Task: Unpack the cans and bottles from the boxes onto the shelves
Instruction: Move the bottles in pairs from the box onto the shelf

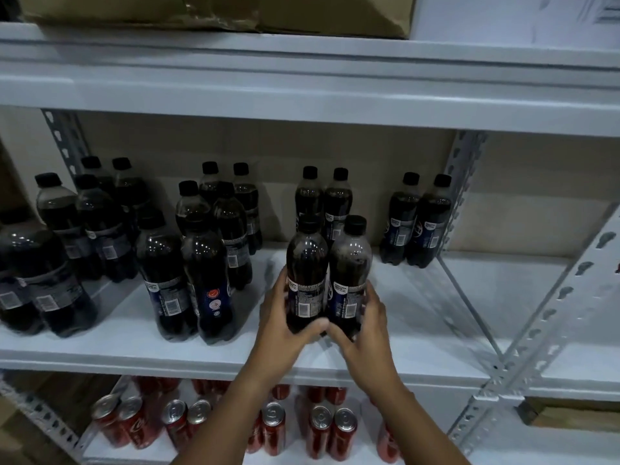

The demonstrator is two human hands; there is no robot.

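Observation:
Two dark cola bottles with black caps stand side by side on the middle shelf (419, 330), near its front edge. My left hand (281, 320) grips the left bottle (307, 263) low down. My right hand (364, 325) grips the right bottle (350, 263) the same way. The two bottles touch each other. Behind them stands another pair of cola bottles (323, 203). Several more of the same bottles (201, 256) fill the shelf to the left, and a pair (417, 223) stands at the back right.
Red soda cans (275, 427) stand in rows on the shelf below. A cardboard box (218, 11) sits on the top shelf. A perforated grey upright (536, 317) and diagonal brace bound the bay on the right. Bare shelf surface lies right of the held bottles.

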